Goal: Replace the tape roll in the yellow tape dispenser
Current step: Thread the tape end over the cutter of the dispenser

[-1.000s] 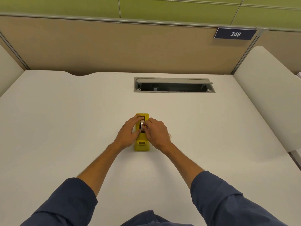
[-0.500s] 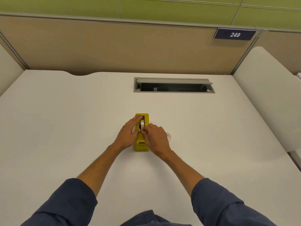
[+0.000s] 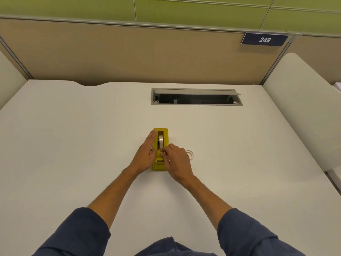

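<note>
The yellow tape dispenser (image 3: 164,133) lies lengthwise in the middle of the white desk. A white tape roll (image 3: 161,140) stands upright in its slot. My left hand (image 3: 144,157) presses flat against the dispenser's left side, holding it. My right hand (image 3: 176,163) is at the dispenser's near right, its fingertips pinched over the body just in front of the roll; whether they hold the tape end I cannot tell. A second, nearly transparent tape roll (image 3: 190,154) lies flat on the desk right of my right hand, partly hidden by it.
An open grey cable hatch (image 3: 196,97) is set into the white desk (image 3: 73,145) behind the dispenser. Tan partition walls (image 3: 129,54) close the back, with a "249" sign (image 3: 264,40) at the upper right. A white side panel (image 3: 302,100) borders the right.
My right hand has slid toward me from over the roll to the dispenser's front half, uncovering the roll in the slot and the spare roll on the desk. My left hand stayed put.
</note>
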The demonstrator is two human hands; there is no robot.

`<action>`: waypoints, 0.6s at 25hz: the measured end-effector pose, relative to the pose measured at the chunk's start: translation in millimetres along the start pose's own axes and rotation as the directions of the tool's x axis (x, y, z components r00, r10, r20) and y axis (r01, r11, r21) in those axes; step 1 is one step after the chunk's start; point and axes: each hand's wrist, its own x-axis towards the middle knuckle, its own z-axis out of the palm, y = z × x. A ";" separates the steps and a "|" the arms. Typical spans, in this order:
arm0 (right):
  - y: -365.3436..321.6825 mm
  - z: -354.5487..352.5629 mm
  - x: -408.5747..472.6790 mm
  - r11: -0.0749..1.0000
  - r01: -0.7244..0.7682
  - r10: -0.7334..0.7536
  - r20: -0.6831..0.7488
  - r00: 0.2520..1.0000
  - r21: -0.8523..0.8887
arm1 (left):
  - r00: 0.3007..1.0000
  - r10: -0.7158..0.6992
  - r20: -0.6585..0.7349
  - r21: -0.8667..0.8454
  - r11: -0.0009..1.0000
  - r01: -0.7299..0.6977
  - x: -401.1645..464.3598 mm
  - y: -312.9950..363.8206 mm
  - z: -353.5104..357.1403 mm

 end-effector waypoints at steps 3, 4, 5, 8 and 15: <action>0.0 -1.6 0.5 1.000 -0.004 0.004 -0.009 1.000 0.006 | 0.998 -0.054 -0.033 -0.102 0.993 0.050 -9.6 -5.0 10.3; 0.1 -2.2 0.9 1.000 -0.004 0.004 -0.005 1.000 0.005 | 0.997 -0.072 -0.043 -0.143 0.988 0.065 -13.3 -6.9 13.7; -0.2 -2.4 1.1 1.000 -0.003 0.003 0.002 1.000 0.004 | 0.995 -0.088 -0.053 -0.178 0.981 0.078 -16.8 -8.3 16.2; 0.5 -2.5 0.3 1.000 0.000 0.000 0.027 1.000 0.002 | 0.994 -0.095 -0.051 -0.244 0.967 0.080 -24.9 -11.0 18.9; -0.6 -4.7 0.1 1.000 -0.011 0.010 0.031 0.999 0.020 | 0.998 -0.048 -0.043 -0.204 0.978 0.038 -30.5 -16.9 15.7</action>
